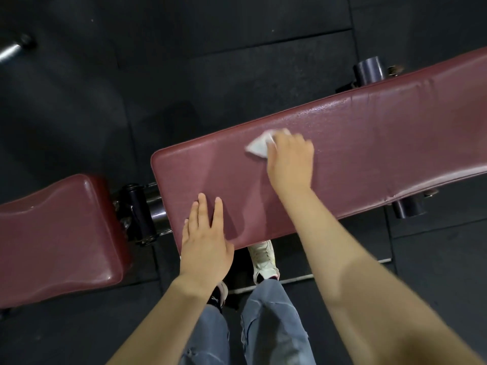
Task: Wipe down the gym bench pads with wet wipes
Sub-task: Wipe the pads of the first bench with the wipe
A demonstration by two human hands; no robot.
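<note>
A long maroon back pad (369, 143) of a gym bench runs from the centre to the upper right; wet streaks shine on its far part. A shorter maroon seat pad (60, 233) lies at the lower left. My right hand (291, 159) presses a crumpled white wet wipe (259, 146) flat against the middle of the back pad; the wipe sticks out to the left of my fingers. My left hand (204, 238) rests flat with straight fingers on the pad's near left corner.
A black hinge and frame (139, 214) join the two pads. Black frame tubes (369, 71) (408, 208) stick out beside the back pad. Dark rubber floor mats surround the bench. My white shoe (263, 259) stands under the pad's near edge. A metal bar (11, 50) lies at top left.
</note>
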